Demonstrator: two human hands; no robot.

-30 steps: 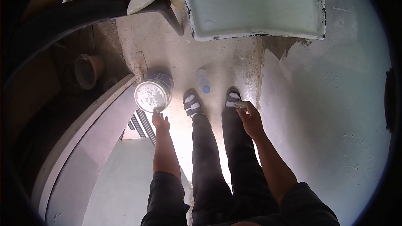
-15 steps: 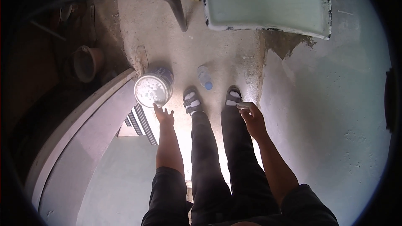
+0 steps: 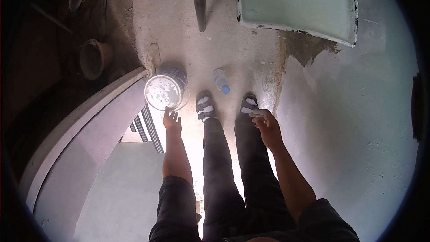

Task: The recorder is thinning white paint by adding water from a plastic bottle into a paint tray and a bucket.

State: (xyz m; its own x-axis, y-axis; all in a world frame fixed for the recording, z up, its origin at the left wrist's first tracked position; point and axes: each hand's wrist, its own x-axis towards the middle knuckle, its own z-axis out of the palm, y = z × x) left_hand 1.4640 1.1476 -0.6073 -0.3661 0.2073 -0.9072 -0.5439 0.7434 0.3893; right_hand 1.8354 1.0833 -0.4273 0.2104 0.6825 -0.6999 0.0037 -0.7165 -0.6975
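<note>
Left hand [image 3: 173,123] open by white-topped bucket [image 3: 163,91] | right hand [image 3: 269,129] pinching pale piece [image 3: 257,113] | capped bottle [image 3: 220,79] | pale-coated tray [image 3: 295,1]

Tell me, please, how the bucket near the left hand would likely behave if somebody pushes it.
The bucket would probably feel stiff, since its rim holds an even round shape. It may slide sooner than tip under a low push, as it looks broad and upright. Its weight is uncertain, because the contents are not clearly shown.
</note>
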